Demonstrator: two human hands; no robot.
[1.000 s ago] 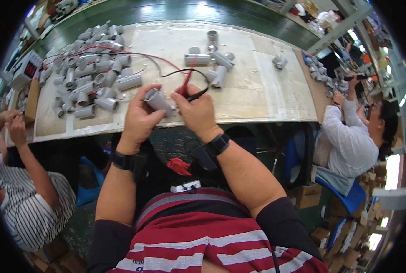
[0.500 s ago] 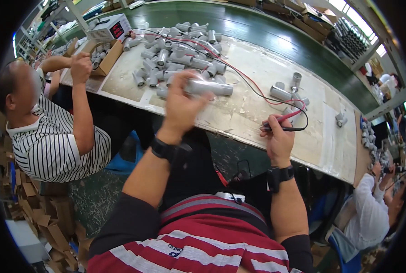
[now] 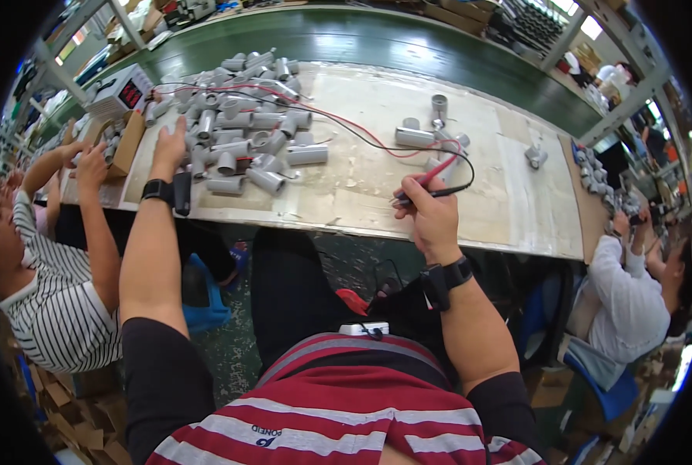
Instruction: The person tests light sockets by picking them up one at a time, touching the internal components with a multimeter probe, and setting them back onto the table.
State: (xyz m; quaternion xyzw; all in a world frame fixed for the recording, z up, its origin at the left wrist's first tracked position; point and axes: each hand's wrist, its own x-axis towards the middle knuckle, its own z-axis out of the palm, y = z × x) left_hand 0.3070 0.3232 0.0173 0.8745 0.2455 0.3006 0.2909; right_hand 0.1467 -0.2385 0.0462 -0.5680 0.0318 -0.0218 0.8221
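Item one: your red shirt with grey stripes (image 3: 315, 411), lower centre of frame; one line of dark printed lettering (image 3: 267, 430) with small dark emblem beside it, on your chest. Item two: pale box-shaped instrument (image 3: 118, 91), upper left of frame; dark display panel (image 3: 131, 96) on its front, showing lit red digits, figures too small for you to read surely.

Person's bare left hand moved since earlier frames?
Yes: the left hand has moved left, now nearer the white, box-shaped device with a red display.
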